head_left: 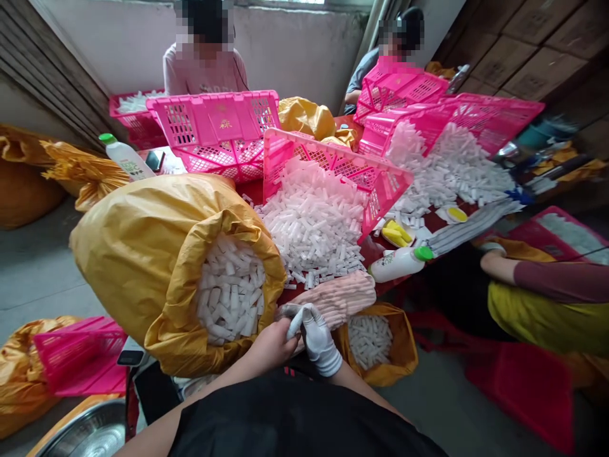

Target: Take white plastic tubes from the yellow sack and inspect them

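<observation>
Left hand: bare left hand (272,346), fingers narrowed, closed on the grey end of a pale pink ribbed bundle (335,298).
Right hand: right hand (316,339) in a white knit glove, narrow grip, on the same grey end, touching the left hand. Exact finger contact is partly hidden.
Held item location: at 12 o'clock from the wearer's chest, directly above the hands, extending toward 1 o'clock.
Sacks: a large yellow woven sack (166,273) filled with white plastic tubes (231,292) at 11 o'clock, just beside the left hand; a smaller yellow sack (397,355) at 1 o'clock.
Work surface: a red table (252,192) beyond the hands carries a heap of white tubes (314,222) and a second heap (447,168).
Crates: tilted pink plastic crates (214,130) stand around the heaps.
Bottles: a white bottle with a green cap (397,264) lies on the table at 1 o'clock.
Co-workers: one person in a pale pink top (204,76) sits at 12 o'clock, another in a grey top (366,79) at 1 o'clock; a third person's forearm (497,263) shows at 2 o'clock.
</observation>
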`<state>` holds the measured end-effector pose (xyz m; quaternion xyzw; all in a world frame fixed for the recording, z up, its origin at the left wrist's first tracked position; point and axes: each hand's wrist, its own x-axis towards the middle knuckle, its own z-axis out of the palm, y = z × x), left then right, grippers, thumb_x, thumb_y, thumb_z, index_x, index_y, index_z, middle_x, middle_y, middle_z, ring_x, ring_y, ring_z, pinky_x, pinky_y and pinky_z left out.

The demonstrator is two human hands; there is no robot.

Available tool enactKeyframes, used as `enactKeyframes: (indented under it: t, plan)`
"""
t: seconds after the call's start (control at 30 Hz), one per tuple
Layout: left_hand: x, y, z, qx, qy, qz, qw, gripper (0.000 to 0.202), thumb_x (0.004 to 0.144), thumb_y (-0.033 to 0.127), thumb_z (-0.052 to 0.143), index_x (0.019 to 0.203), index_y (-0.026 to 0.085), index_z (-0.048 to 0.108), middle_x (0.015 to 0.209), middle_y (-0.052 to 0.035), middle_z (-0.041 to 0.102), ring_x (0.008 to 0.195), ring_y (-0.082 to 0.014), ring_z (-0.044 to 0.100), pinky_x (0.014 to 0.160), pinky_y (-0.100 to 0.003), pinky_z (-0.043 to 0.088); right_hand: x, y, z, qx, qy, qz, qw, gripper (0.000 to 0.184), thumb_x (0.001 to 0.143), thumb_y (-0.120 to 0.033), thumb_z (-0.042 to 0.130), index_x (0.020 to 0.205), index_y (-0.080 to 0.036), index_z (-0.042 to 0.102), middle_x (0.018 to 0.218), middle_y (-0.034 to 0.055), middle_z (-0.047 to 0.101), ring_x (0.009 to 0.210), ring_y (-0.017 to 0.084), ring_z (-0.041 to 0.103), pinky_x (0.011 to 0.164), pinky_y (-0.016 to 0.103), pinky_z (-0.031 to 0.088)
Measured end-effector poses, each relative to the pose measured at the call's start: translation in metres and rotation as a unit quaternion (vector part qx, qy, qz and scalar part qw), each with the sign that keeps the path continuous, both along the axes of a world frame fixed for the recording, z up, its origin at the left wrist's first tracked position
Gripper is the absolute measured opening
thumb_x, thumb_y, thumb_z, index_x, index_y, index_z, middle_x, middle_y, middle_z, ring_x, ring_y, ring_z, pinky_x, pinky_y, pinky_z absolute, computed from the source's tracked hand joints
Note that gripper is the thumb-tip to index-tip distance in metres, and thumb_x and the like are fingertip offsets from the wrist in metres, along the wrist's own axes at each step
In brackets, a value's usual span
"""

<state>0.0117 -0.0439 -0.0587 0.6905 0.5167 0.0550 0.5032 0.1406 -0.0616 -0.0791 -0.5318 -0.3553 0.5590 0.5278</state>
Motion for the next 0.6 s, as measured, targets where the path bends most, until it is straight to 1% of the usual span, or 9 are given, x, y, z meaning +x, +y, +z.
enactKeyframes:
  t: [0.07,0.2,0.23,0.3,0.37,0.4,0.47,0.53,0.6]
  plan:
    - [0.004,0.000,-0.001,-0.009,-0.019,-0.004,1.000,0.017,0.078,0.031,0.050,0.076,0.015,0.058,0.073,-0.0050,0.062,0.072,-0.0178,0.059,0.067,-0.025,0.043,-0.002,0.002,0.000,0.005,0.005,0.023,1.000,0.039,0.078,-0.059,0.051,0.079,-0.021,0.061,0.078,0.0050,0.065,0.078,0.018,0.059,0.082,0.033,0.048]
    - [0.010,0.003,0.001,-0.148,-0.162,0.003,0.976,0.031,0.084,0.039,0.040,0.089,0.014,0.057,0.072,-0.0031,0.061,0.064,-0.0140,0.056,0.059,-0.023,0.043,-0.009,-0.001,-0.003,-0.007,0.043,0.076,0.996,0.037,0.079,-0.056,0.051,0.075,-0.020,0.058,0.071,0.0029,0.062,0.067,0.015,0.057,0.074,0.031,0.049]
    - [0.009,0.006,0.001,-0.178,-0.171,-0.015,0.969,0.034,0.085,0.042,0.040,0.092,0.013,0.057,0.070,-0.0024,0.061,0.061,-0.0133,0.055,0.058,-0.023,0.042,-0.009,-0.002,-0.006,-0.014,0.053,0.076,0.996,0.034,0.079,-0.053,0.053,0.076,-0.019,0.058,0.074,0.0028,0.062,0.067,0.014,0.057,0.073,0.030,0.049]
    - [0.004,0.016,0.002,-0.195,-0.156,-0.105,0.963,0.037,0.083,0.046,0.045,0.093,0.014,0.059,0.070,-0.0017,0.061,0.060,-0.0133,0.055,0.058,-0.023,0.043,-0.003,-0.005,-0.017,-0.036,0.076,0.037,0.996,0.028,0.078,-0.047,0.056,0.077,-0.020,0.055,0.074,0.0009,0.060,0.067,0.013,0.056,0.071,0.028,0.049]
    - [-0.009,0.030,-0.001,-0.113,-0.093,-0.180,0.973,0.031,0.080,0.043,0.051,0.092,0.016,0.062,0.077,-0.0034,0.064,0.068,-0.0158,0.058,0.064,-0.024,0.044,0.017,-0.009,-0.038,-0.070,0.084,-0.054,0.993,0.025,0.076,-0.044,0.058,0.077,-0.021,0.049,0.063,-0.0041,0.054,0.056,0.011,0.052,0.063,0.027,0.049]
    - [-0.017,0.039,-0.005,-0.043,-0.036,-0.180,0.982,0.026,0.082,0.037,0.051,0.091,0.016,0.063,0.083,-0.0051,0.064,0.075,-0.0175,0.059,0.070,-0.025,0.044,0.033,-0.013,-0.051,-0.091,0.065,-0.107,0.988,0.024,0.074,-0.043,0.058,0.078,-0.022,0.047,0.057,-0.0066,0.049,0.051,0.010,0.048,0.059,0.028,0.048]
    - [-0.036,0.057,-0.017,0.112,0.122,-0.100,0.981,0.024,0.085,0.022,0.042,0.094,0.015,0.064,0.094,-0.0099,0.063,0.088,-0.0207,0.057,0.080,-0.029,0.043,0.073,-0.021,-0.078,-0.147,-0.043,-0.169,0.974,0.023,0.073,-0.039,0.054,0.088,-0.023,0.048,0.053,-0.0082,0.043,0.047,0.011,0.045,0.057,0.030,0.047]
    - [-0.054,0.075,-0.034,0.207,0.263,-0.019,0.942,0.034,0.082,0.008,0.034,0.104,0.011,0.060,0.105,-0.0154,0.060,0.099,-0.0240,0.054,0.087,-0.033,0.040,0.114,-0.031,-0.101,-0.213,-0.247,-0.139,0.935,0.021,0.070,-0.029,0.052,0.089,-0.020,0.052,0.057,-0.0026,0.049,0.058,0.017,0.052,0.064,0.035,0.047]
    - [-0.066,0.089,-0.051,0.215,0.321,-0.026,0.922,0.039,0.080,0.003,0.033,0.109,0.009,0.059,0.112,-0.0178,0.058,0.103,-0.0265,0.053,0.086,-0.035,0.041,0.139,-0.036,-0.114,-0.248,-0.380,-0.083,0.888,0.015,0.066,-0.020,0.052,0.080,-0.016,0.057,0.070,0.0083,0.057,0.079,0.025,0.056,0.078,0.042,0.044]
